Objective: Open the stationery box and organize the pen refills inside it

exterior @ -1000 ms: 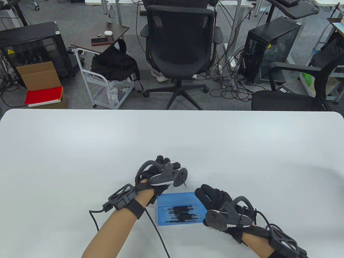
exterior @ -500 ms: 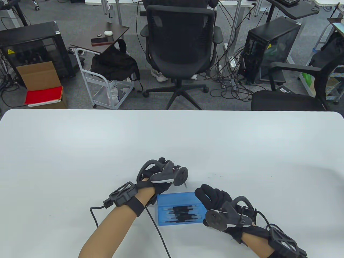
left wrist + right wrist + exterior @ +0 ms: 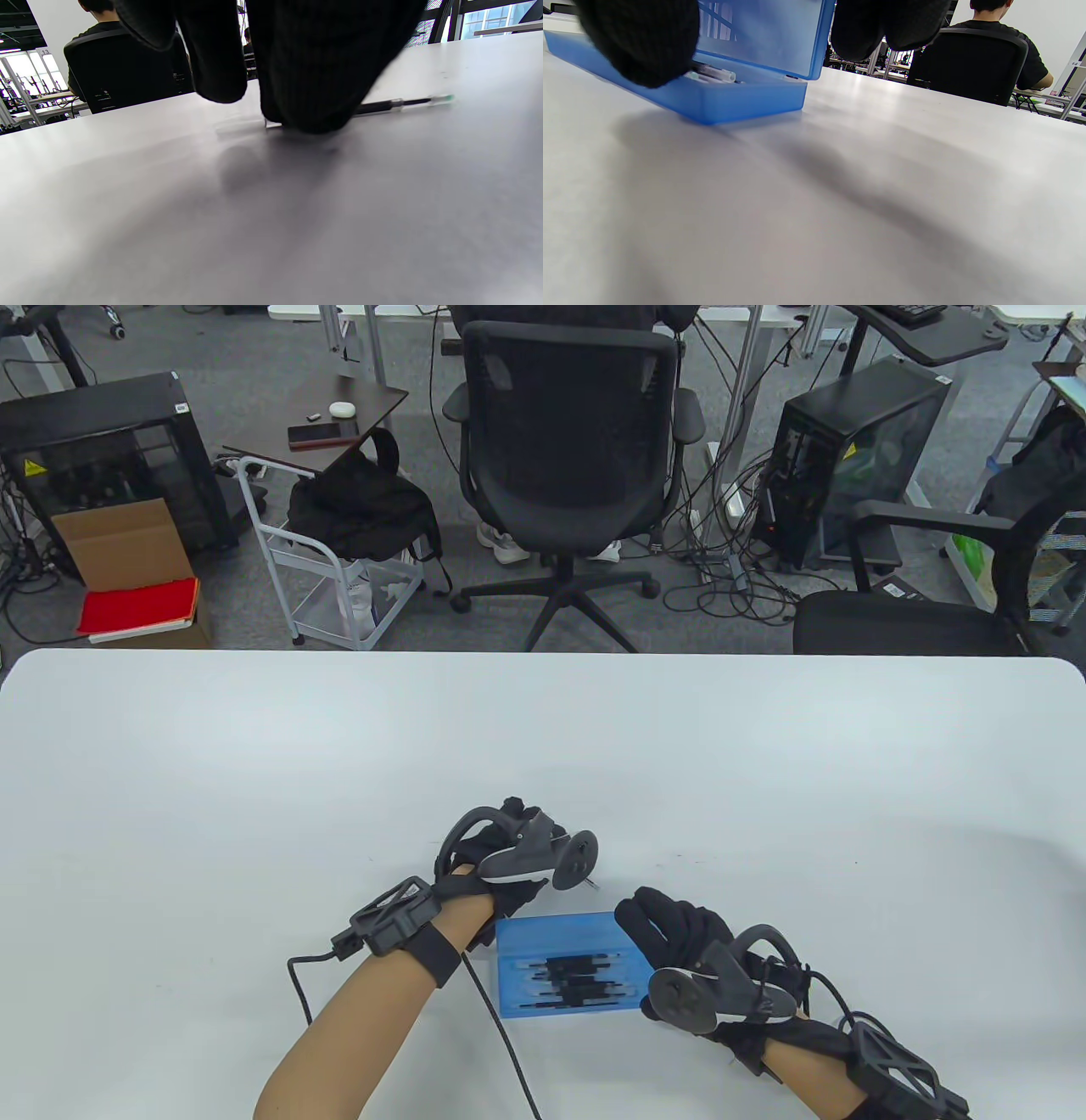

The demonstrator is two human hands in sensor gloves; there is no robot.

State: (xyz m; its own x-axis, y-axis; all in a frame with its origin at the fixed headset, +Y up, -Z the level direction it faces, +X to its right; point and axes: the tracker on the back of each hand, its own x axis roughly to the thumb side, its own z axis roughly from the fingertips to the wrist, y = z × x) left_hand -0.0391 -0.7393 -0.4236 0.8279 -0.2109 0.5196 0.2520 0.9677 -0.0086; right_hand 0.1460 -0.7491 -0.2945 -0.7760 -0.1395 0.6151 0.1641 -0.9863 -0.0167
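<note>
1. Pressing down on the lone pen refill with its fingertips, the left hand worked on the counter just beyond the far edge of the blue stationery box. In the left wrist view the fingers covered one end of the refill, but whether they pinched it or only pressed on it could not be told.

2. The right hand held the box's right end, thumb at the base's near rim and fingers up by the raised lid, apparently clasping it open.

3. The box sat open on the counter near the person, with several refills already lying inside.

4. Risks, as I judge them:
   - A thin, round refill pressed flat on a smooth counter could roll or skid out from under the gloved fingertips, away from the box.
   - Bulky gloves may fail to get under it, so the lift could slip.
   - If the right hand eased off, the lid might drop and block the opening.

5. Orientation: in the table view the loose refill ran roughly left to right, along the box's long side. In the left wrist view its pale green tip pointed right, away from the fingers. The refills inside lay along the box's length as well.
</note>
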